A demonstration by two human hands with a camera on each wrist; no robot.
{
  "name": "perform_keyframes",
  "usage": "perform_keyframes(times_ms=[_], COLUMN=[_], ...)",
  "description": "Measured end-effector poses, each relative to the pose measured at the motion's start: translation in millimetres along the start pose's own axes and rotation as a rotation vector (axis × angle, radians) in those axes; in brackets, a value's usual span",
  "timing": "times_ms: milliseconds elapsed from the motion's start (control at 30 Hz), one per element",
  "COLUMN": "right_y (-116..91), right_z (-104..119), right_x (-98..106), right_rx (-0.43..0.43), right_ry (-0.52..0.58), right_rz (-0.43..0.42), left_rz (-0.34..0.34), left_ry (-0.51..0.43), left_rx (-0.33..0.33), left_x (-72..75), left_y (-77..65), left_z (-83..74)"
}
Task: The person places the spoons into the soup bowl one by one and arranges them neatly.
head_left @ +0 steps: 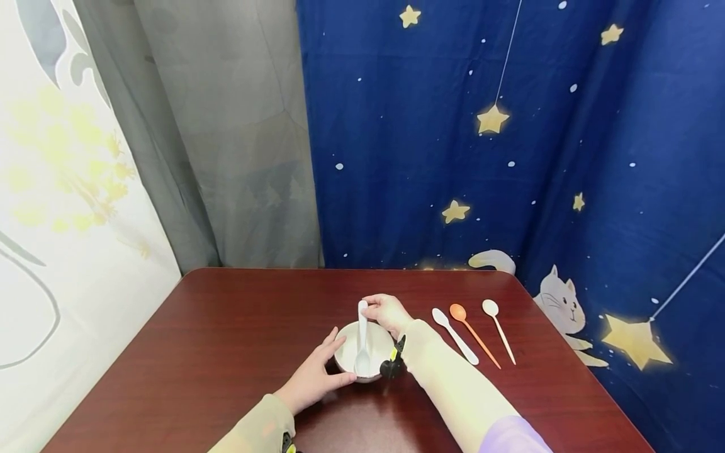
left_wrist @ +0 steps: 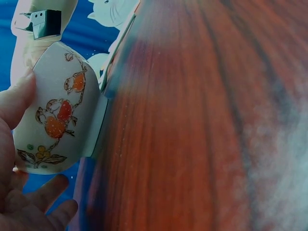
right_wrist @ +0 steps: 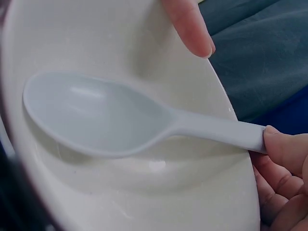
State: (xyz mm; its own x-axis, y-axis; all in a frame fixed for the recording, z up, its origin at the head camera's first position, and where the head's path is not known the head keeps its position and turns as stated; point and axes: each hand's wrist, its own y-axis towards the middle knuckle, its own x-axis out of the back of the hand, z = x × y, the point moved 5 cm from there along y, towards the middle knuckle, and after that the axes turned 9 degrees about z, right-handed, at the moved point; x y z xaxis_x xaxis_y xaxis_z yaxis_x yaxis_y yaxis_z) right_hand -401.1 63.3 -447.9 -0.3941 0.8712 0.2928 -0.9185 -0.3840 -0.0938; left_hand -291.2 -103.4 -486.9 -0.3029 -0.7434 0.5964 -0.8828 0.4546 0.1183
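R grip (head_left: 387, 311): person's bare R hand, at far rim of bowl (head_left: 382, 346); thumb + fingers pinch handle of white spoon (head_left: 363, 333) nr. its end. Spoon head inside bowl, hollow side up, toward near wall; handle crosses far rim. Can't tell if spoon head touches bottom.

L grip (head_left: 314, 377): bare L hand at L side of bowl, fingers spread + fairly straight, not curled round it. R wrist view: one fingertip over rim. L wrist view: thumb against outer wall, lower fingers loose.

Bowl on worktop (head_left: 238, 352), approx. mid., between the hands. Inside plain off-white; outside has fruit pattern (left_wrist: 62, 110), orange/red w/ brown leaves.

R of bowl, 3 more spoons in a row, apart: 2nd white spoon (head_left: 455, 336) nearest, then orange spoon (head_left: 474, 333), then cream spoon (head_left: 498, 330). Heads at far end, handles slanting toward near R.

Worktop dk. red, wood grain, some glare nr. the person. Sleeves (head_left: 453, 384) pale yellow, lilac on R upper arm. Behind: grey curtain (head_left: 243, 126) on L, blue curtain (head_left: 396, 126) w/ yellow stars + white cat print (head_left: 561, 305) on R. Far L: white cloth (head_left: 73, 270), yellow floral print.
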Motion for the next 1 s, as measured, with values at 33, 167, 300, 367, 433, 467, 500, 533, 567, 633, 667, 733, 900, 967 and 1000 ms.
perform_keyframes(times_ms=[33, 167, 300, 367, 433, 467, 500, 533, 567, 633, 667, 733, 900, 967, 1000], right_y=[0, 0, -1, -1, -2, -3, -3, -4, -4, -6, -7, -9, -15, -19, -21], right_z=[-1, -2, -2, -2, -2, -1, -1, -1, -1, -2, -2, -3, -8, -9, -10], right_x=[0, -1, 0, 0, 2, 3, 4, 6, 8, 11, 13, 16, 25, 28, 29], right_rx=[-0.002, -0.002, 0.016, 0.029, 0.039, 0.043, 0.046, 0.047, 0.053, 0.057, 0.055, 0.057, 0.067, 0.078, 0.083], right_ry=[0.002, -0.003, -0.019, -0.012, -0.001, 0.007, 0.012, 0.015, 0.014, 0.006, 0.004, -0.002, 0.007, 0.011, 0.014], right_rz=[0.002, 0.003, -0.007, -0.009, -0.006, -0.005, -0.005, -0.009, -0.015, -0.029, -0.041, -0.064, -0.106, -0.12, -0.128], left_rz=[0.001, 0.002, -0.003, -0.006, -0.008, -0.009, -0.01, -0.011, -0.011, -0.013, -0.014, -0.015, -0.017, -0.018, -0.018], left_ry=[-0.001, -0.005, -0.001, 0.0, -0.001, -0.001, -0.001, -0.002, -0.001, 0.003, 0.004, 0.009, 0.013, 0.015, 0.016], left_rx=[-0.001, 0.0, 0.001, 0.002, 0.001, 0.001, -0.001, -0.003, -0.005, -0.008, -0.008, -0.008, -0.006, -0.005, -0.006], left_x=[-0.3, -0.6, -0.4, -0.2, 0.0, 0.1, 0.3, 0.3, 0.3, 0.2, 0.2, 0.1, -0.6, -1.0, -1.2], left_y=[-0.1, -1.1, -1.7, -1.9, -2.1, -2.1, -2.1, -2.2, -2.3, -2.3, -2.4, -2.6, -2.9, -2.7, -2.6], left_z=[-0.2, -1.3, -2.1, -2.5, -2.9, -3.1, -3.4, -3.8, -4.0, -4.3, -4.3, -4.2, -2.5, -1.4, -0.9])
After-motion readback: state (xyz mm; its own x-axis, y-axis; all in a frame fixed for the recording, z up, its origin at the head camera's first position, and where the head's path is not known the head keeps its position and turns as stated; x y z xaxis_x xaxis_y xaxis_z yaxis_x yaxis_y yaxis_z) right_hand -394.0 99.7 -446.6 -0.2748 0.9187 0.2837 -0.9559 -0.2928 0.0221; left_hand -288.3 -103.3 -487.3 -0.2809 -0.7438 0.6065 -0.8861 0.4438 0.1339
